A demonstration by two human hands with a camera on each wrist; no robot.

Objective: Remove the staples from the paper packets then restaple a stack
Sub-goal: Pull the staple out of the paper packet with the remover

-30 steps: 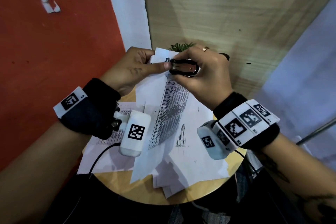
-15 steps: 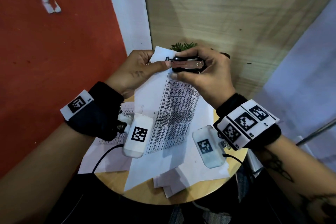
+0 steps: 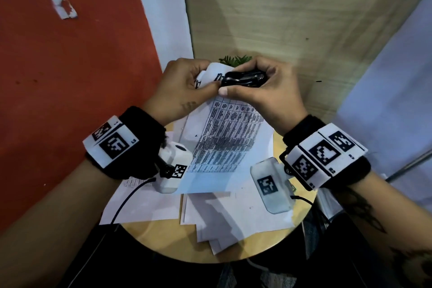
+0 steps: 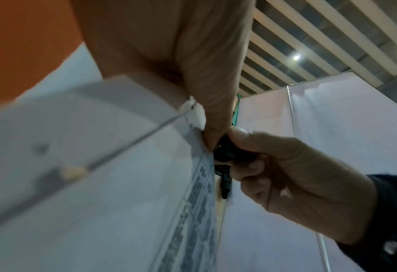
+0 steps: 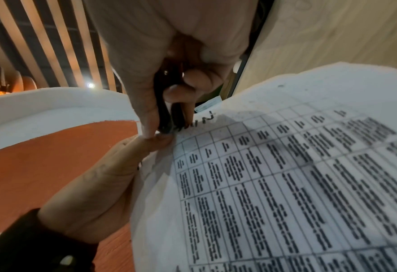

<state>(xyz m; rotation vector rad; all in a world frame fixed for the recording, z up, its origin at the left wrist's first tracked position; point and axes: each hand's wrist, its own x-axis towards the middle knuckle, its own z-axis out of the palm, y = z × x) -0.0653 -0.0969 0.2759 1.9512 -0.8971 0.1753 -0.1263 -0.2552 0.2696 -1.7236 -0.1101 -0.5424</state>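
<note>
Hands are both up at the top corner of the paper packet (image 3: 224,138), which is lifted off the round wooden table (image 3: 275,243) and hangs down toward the person. Left hand (image 3: 184,87) is pinching that corner, thumb on the printed side and fingers curled behind it. Right hand (image 3: 264,93) is wrapped around a small black staple remover (image 3: 243,78), thumb along the near side and fingers curled over the far side, with the tool's tip sitting right on the corner, just beside the left thumb. From the right wrist view you can see the remover's nose touching the sheet next to some handwriting above the printed table grid. Whether it's actually hooked a staple, can't tell, too small and shadowed.

Down on the table there's a messy spread of loose white sheets (image 3: 233,215), some overlapping and poking past the edge. A bit of green plant (image 3: 235,59) peeks out behind the hands, against a wooden panel (image 3: 292,7), with a red wall (image 3: 70,77) off to the left.
</note>
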